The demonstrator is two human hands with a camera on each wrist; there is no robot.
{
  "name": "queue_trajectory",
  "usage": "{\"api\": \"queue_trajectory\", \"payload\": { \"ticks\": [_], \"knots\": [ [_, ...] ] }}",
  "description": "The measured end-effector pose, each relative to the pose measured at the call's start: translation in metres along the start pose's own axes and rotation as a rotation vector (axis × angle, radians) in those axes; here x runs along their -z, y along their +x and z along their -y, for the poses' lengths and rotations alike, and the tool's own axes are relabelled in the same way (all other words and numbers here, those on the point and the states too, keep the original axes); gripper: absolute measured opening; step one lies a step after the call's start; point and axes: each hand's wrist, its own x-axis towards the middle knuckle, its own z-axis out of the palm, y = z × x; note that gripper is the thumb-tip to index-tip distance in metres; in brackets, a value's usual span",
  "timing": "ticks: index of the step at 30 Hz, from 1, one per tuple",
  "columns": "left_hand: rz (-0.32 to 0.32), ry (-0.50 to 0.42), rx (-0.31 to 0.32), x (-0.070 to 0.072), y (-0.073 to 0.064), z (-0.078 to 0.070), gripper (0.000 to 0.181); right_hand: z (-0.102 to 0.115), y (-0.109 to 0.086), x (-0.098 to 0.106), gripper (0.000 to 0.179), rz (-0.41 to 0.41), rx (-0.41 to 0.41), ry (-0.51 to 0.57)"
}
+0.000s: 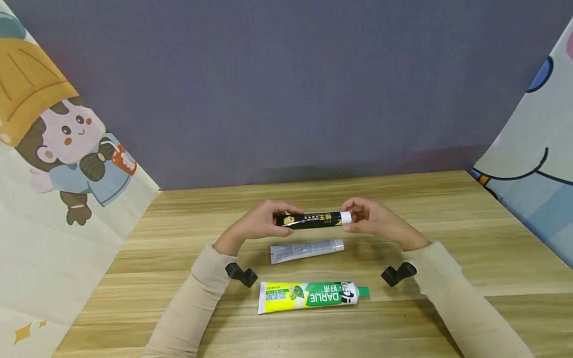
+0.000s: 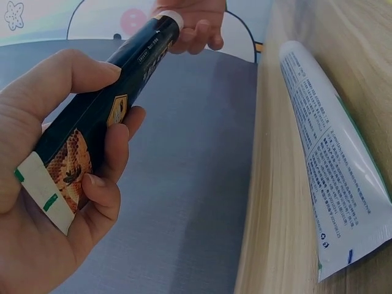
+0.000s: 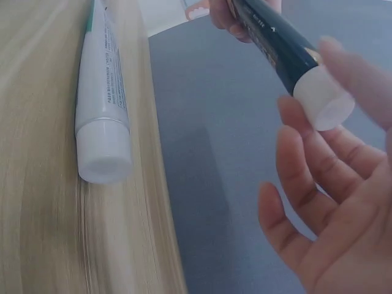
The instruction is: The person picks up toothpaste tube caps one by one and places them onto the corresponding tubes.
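A black toothpaste tube point(image 1: 315, 220) with a white cap is held up level above the table. My left hand point(image 1: 264, 220) grips its flat end, thumb on one side and curled fingers on the other; a honeycomb picture point(image 2: 72, 164) shows there. At the other end, my right hand point(image 1: 371, 219) has thumb and index finger around the white cap point(image 3: 323, 98), its other fingers loosely bent. Nearer than the black tube, a white toothpaste tube point(image 1: 306, 250) with small print lies on the table, its cap to the right.
Closest to me lies a yellow and green Darlie toothpaste tube point(image 1: 309, 297), green cap to the right. The wood-grain table point(image 1: 447, 214) ends at a grey-blue panel point(image 1: 286, 99) behind. Printed cartoon sheets point(image 1: 89, 149) stand at both sides.
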Motion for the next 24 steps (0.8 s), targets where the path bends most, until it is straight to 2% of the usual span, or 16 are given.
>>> {"api": "queue_trajectory", "payload": {
  "ticks": [11,24],
  "knots": [
    [0.001,-0.014,0.003,-0.0001,0.0001,0.0009,0.044,0.0019,-0.0008,-0.0011,0.02,-0.085,0.061,-0.11],
    [0.011,-0.018,-0.001,-0.0008,0.0002,0.0012,0.043,0.0029,-0.0021,-0.002,0.016,-0.126,0.082,-0.174]
  ]
}}
